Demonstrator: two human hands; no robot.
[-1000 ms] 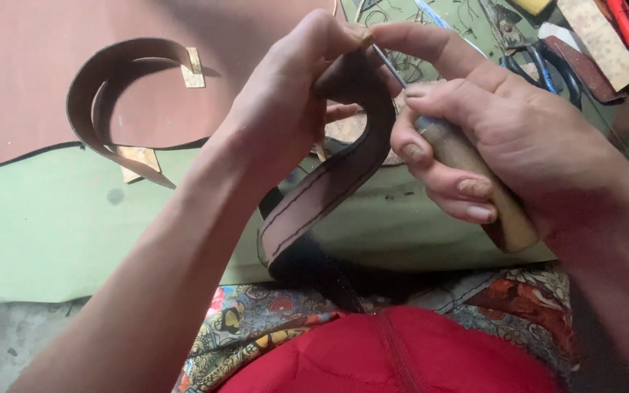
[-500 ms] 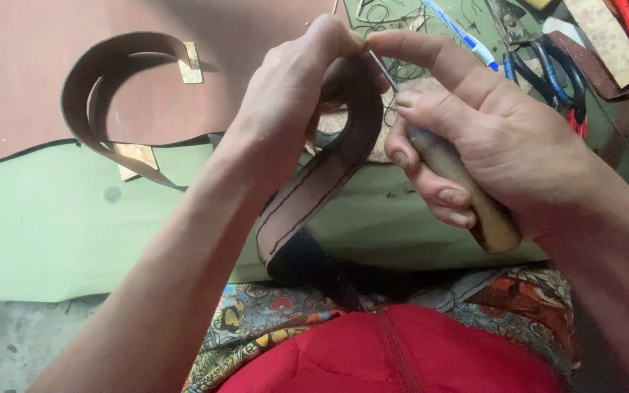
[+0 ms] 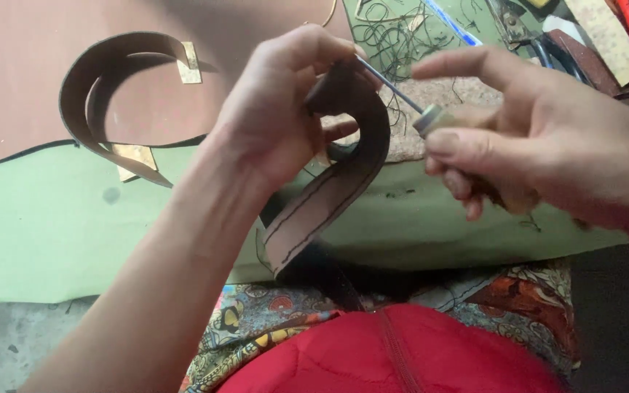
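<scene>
Your left hand (image 3: 278,120) is clenched on the upper bend of the brown leather strap (image 3: 329,207), whose long axis runs down from that grip toward your lap (a stitched line follows each edge). Just right of it, your right hand (image 3: 540,156) grasps the awl (image 3: 413,109), forefinger raised, its thin shaft angled up-left so the tip meets the strap beside your left fingertips. Beyond both hands, a second curled strap (image 3: 111,87) lies on the bench (image 3: 52,225), well apart.
</scene>
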